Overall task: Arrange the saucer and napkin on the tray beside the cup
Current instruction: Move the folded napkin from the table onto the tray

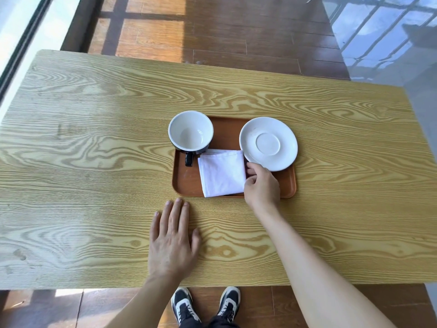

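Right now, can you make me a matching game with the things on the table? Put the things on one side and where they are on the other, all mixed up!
Things:
1. cup
2. saucer
3. napkin
4. left hand

Places:
A. flat on the table, off the tray
B. far right of the tray
C. far left corner of the tray
D. middle of the tray, touched by the right hand

Pairs: 1-C, 2-B, 3-D, 4-A
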